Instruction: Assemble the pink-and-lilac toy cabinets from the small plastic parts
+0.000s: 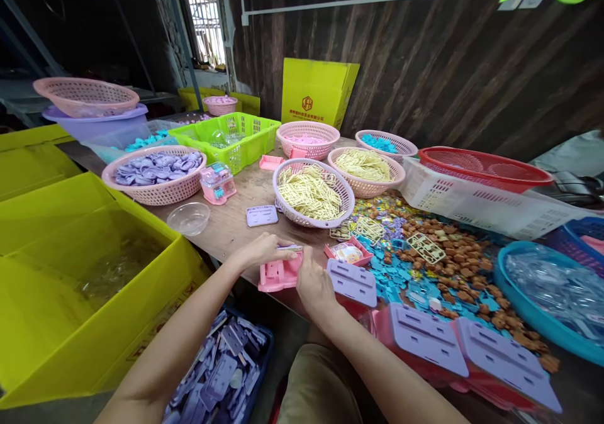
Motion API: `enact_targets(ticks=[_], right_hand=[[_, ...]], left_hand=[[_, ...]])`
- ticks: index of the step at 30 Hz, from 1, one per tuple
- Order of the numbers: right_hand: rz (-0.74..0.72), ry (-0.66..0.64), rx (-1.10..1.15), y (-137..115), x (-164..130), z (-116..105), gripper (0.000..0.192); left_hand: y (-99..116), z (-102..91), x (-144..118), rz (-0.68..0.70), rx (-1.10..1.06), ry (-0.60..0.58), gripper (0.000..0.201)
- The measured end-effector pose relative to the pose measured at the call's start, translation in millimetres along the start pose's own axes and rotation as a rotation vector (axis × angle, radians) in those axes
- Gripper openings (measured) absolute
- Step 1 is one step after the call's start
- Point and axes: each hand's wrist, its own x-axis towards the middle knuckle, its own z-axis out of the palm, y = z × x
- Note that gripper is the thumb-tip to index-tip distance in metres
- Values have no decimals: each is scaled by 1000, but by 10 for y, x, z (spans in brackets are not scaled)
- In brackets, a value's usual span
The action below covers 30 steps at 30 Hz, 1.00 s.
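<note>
Near the table's front edge, a pink plastic toy housing (279, 275) is held between my two hands. My left hand (267, 251) is closed on its upper left side, with a purple piece partly showing by the fingers. On the right side, my right hand (314, 280) grips the housing, the thumb pressed at its top corner. A flat purple panel (262, 215) lies just beyond my left hand. Right of my right hand sit a pink tray with a printed packet (346, 252) and a purple slotted panel (353, 282) on a pink part.
Baskets of cream frames (311, 191) and purple parts (158, 168) stand beyond. Loose blue pieces (391, 267) and brown pieces (465, 267) cover the right side. A yellow carton (94, 285) stands at left; a crate of purple panels (226, 361) is below the table edge.
</note>
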Motion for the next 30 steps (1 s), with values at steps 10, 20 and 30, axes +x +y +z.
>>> enact_targets(ticks=[10, 20, 30], right_hand=[[-6, 320, 207, 1225, -336, -848, 36], [211, -53, -26, 2628, -536, -1178, 22], [-69, -360, -205, 2783, -90, -1047, 41]], left_hand=[[-67, 140, -35, 204, 434, 221, 65], [91, 351, 4, 364, 694, 273, 98], [1044, 422, 212, 417, 578, 153, 94]])
